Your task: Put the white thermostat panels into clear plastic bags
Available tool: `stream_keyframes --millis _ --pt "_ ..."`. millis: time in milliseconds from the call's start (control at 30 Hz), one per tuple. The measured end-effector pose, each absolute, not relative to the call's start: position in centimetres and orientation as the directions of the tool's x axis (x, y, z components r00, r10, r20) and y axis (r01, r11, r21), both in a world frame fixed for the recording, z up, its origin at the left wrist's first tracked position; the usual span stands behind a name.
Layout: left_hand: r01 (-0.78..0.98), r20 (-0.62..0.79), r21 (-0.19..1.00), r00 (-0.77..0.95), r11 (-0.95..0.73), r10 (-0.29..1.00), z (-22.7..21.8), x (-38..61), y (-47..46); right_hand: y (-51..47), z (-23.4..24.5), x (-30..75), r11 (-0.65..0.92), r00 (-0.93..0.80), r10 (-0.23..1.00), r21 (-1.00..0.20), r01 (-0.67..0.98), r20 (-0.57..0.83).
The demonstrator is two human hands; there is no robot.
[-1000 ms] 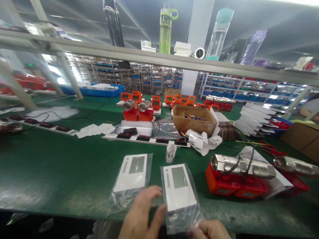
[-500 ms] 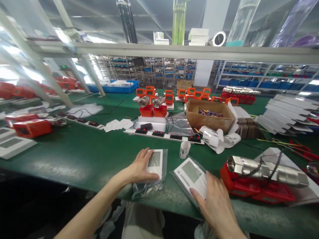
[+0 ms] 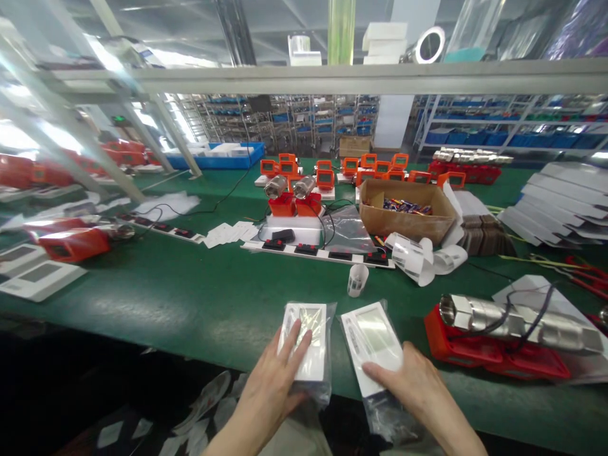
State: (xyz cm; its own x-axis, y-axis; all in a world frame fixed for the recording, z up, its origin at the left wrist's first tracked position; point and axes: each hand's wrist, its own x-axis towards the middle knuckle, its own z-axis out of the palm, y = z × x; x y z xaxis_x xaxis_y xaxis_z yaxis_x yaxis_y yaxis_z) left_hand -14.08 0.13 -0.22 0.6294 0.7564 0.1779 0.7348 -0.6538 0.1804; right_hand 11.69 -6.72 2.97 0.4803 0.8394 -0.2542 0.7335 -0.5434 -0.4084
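Note:
Two white display units in clear plastic bags are at the bench's near edge. My left hand (image 3: 278, 373) grips the left bagged display unit (image 3: 316, 364), its fingers spread across the front and the thumb at the lower edge. My right hand (image 3: 415, 383) is closed on the right bagged display unit (image 3: 373, 335), thumb on the front and the other fingers hidden along the right side and underneath. This unit tilts slightly to the left. Loose plastic hangs below both. A small curled label roll (image 3: 357, 280) stands just beyond them.
Red valve assemblies with metal fittings (image 3: 503, 335) lie at right. Behind are a power strip (image 3: 323, 253), a cardboard box of batteries (image 3: 406, 215) and orange frames (image 3: 325, 177). More white units (image 3: 42, 278) lie at left. A shelf beam (image 3: 304, 79) crosses above.
Both bagged units have come nearer to me, and the right one is turned more upright. My left hand has shifted from the unit's left side to its lower front.

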Motion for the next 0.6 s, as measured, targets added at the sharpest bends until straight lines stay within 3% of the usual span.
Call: stream_keyframes --millis 133,233,333,467,600 --pt "0.702 0.331 0.01 0.669 -0.712 0.665 -1.0 -15.5 -0.7 -7.5 3.2 11.0 -0.521 0.459 0.848 -0.568 0.637 -0.263" --pt "0.652 0.381 -0.022 0.706 -0.758 0.597 -1.0 -16.6 -1.3 -8.5 3.9 9.8 -0.451 0.443 0.879 -0.615 0.647 -0.178" --pt "0.64 0.471 0.108 0.641 -0.761 0.606 -1.2 -17.1 -2.1 -9.0 4.8 7.9 -0.39 0.425 0.903 -0.546 0.742 -0.067" --pt "0.678 0.484 0.394 0.422 -0.621 0.767 -1.9 -15.7 -3.4 -8.6 5.7 5.7 -0.337 0.36 0.932 -0.464 0.819 -0.041" --pt "0.669 0.402 0.534 0.337 -0.517 0.851 -2.6 -12.4 -4.8 -7.9 6.3 5.1 -0.265 0.265 0.961 -0.543 0.797 -0.081"
